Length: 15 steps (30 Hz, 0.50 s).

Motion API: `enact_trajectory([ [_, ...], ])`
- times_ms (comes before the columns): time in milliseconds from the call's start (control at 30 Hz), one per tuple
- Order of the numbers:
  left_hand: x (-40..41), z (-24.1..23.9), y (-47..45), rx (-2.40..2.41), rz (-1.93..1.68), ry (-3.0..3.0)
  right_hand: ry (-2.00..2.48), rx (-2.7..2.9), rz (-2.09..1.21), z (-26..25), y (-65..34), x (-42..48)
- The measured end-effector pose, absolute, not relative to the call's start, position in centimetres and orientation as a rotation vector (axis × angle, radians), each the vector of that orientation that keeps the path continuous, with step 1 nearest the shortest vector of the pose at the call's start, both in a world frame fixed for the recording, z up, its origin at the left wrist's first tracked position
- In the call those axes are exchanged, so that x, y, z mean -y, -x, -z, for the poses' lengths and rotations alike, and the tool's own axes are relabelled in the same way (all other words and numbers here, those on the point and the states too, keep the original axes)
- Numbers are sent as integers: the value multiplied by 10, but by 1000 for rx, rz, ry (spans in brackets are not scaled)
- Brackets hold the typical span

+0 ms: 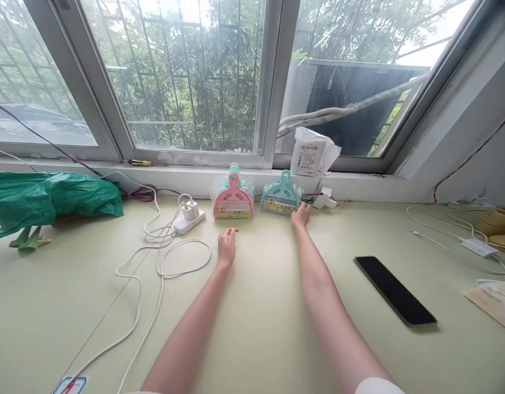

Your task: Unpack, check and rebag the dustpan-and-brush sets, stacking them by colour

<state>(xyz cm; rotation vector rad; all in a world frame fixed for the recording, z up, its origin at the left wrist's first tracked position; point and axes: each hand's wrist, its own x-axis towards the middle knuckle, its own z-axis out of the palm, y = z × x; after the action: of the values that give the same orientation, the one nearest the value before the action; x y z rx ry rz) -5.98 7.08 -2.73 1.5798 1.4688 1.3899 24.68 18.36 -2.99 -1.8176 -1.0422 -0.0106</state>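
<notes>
Against the wall below the window stand packs of mini dustpan-and-brush sets in clear plastic. A pink dustpan set (233, 201) fronts the left stack, with teal handles showing behind it. To its right, a teal dustpan set (280, 196) leans back at a slight tilt. My right hand (302, 215) is at the teal set's lower right edge, its fingers curled closed against that side. My left hand (227, 246) rests on the table in front of the pink set, apart from it. Its fingers are loosely bent, the thumb stands away, and nothing shows in it.
A white power strip (189, 221) with plugged-in chargers and looping white cables lies on the left. Beyond it is a green plastic bag (55, 200). A black phone (394, 290) lies right of my right arm. A wrapped white box (312, 153) sits on the sill.
</notes>
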Motion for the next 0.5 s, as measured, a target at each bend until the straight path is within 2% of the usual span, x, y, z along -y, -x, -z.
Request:
enact_trajectory([
  [133, -70, 24, 61, -1484, -1357, -1526, 1807, 891, -7, 37, -243, -211],
  [367, -67, 20, 59, -1443, -1267, -1469, 1734, 933, -208, 47, -265, -233],
  [500, -66, 20, 58, -1413, -1257, -1473, 1733, 929, -181, 51, -268, -236],
])
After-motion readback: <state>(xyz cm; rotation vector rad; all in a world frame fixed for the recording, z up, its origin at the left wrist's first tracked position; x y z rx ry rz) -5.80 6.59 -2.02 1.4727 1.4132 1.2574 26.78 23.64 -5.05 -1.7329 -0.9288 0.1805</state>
